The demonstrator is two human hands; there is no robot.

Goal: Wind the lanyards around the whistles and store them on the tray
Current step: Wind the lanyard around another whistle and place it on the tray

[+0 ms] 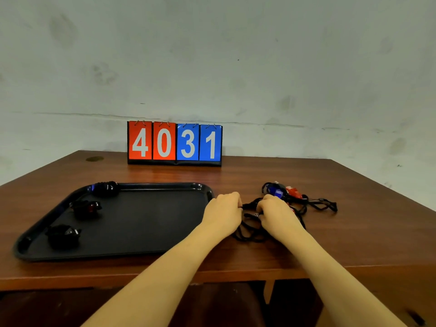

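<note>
Where the wooden table [236, 175] meets the pale wall, a flip scoreboard [174, 143] stands upright at the far edge, two red cards reading 4 and 0 and two blue cards reading 3 and 1. On the left half of the table lies a black tray [141, 223]. Three wound whistles sit along its left side: one bundle [105, 188] against the far rim, a second bundle [86, 208] with a glint of red just nearer, and a third bundle [63, 235] nearest the viewer; each appears wrapped in black cord, though the dark tray makes the detail hard to read. Just beyond the tray's right rim, the left hand [224, 212] rests knuckles-up on the table, fingers curled and pinching a strand of black lanyard [250, 205]. Close beside it, the right hand [277, 212] is likewise curled, gripping the same cord near a small metal clip [256, 215]; the whistle belonging to this cord is largely hidden beneath the fingers. Loops of the lanyard trail on the table between and below the two wrists. To the far right of the hands, a loose heap of unwound items lies on the bare wood: a blue whistle [273, 190] and a red whistle [293, 192] side by side, with their tangled black cords [323, 205] spreading rightward.
</note>
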